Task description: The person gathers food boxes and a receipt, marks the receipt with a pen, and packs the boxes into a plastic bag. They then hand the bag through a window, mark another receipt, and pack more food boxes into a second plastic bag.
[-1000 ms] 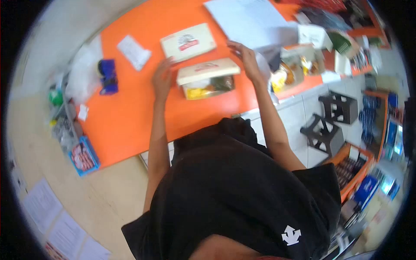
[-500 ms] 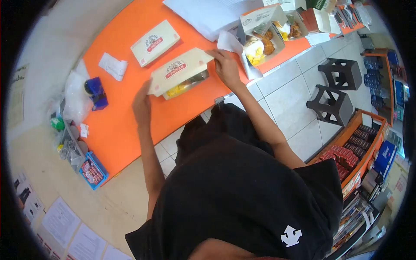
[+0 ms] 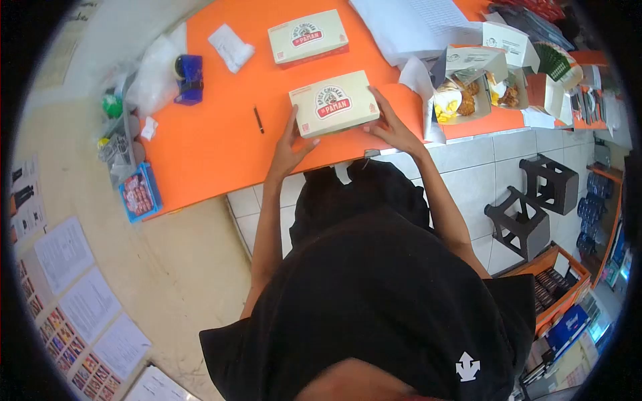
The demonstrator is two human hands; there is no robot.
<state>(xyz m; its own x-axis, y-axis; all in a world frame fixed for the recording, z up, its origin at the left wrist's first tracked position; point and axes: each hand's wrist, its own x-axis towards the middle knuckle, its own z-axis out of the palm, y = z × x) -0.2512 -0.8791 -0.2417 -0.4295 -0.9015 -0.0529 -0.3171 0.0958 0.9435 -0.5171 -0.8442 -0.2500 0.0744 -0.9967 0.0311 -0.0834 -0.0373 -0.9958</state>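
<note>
A cream food box with a red and black logo rests on the orange table, its lid down over the top. My left hand grips its left end, with the thumb at the near edge. Around the right end is my right hand, its thumb also near the front corner. Just behind stands a second closed box of the same kind, untouched. A dark pen lies to the left of the held box.
Open boxes with fried chicken stand at right, beside white paper sheets. A crumpled paper, a blue tape dispenser and a blue basket are at left. Dark stools stand on the floor.
The held box's lid, raised before with food showing beneath, is now down. My hands have shifted lower around its ends. The view has turned, and the pen now shows.
</note>
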